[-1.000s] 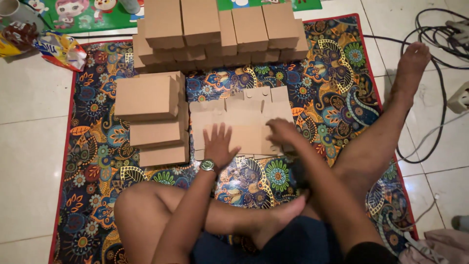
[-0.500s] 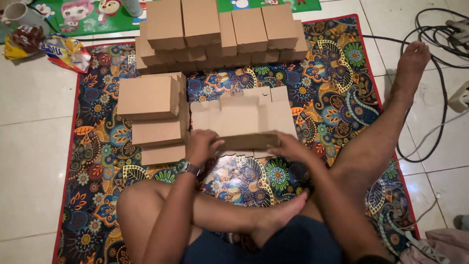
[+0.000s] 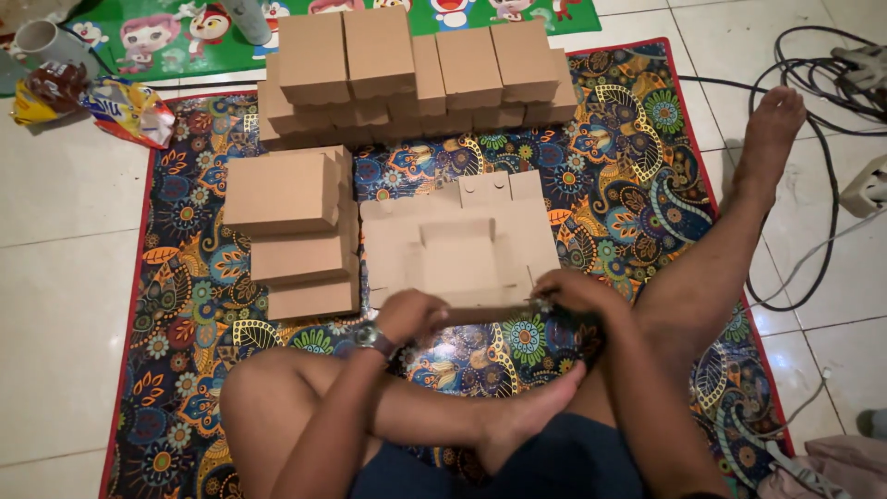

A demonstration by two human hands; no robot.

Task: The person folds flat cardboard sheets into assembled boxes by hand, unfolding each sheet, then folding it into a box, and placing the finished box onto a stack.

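A flat, unfolded brown cardboard box blank (image 3: 459,242) lies on the patterned mat (image 3: 628,166) in front of my crossed legs. My left hand (image 3: 409,316), with a watch on the wrist, grips the near edge of the blank at its left. My right hand (image 3: 570,292) pinches the same near edge at its right. Between the hands the near flap is bent up, showing as a dark strip.
Three folded boxes (image 3: 294,231) are stacked left of the blank, and several more (image 3: 416,69) form a row at the mat's far edge. My right leg (image 3: 730,231) stretches out to the right. Cables (image 3: 822,83) lie on the tiles; snack bags (image 3: 102,102) and a mug (image 3: 42,42) lie far left.
Both hands slid from the top of the blank toward me, to its near edge, and took hold of it. The near flap has come up.
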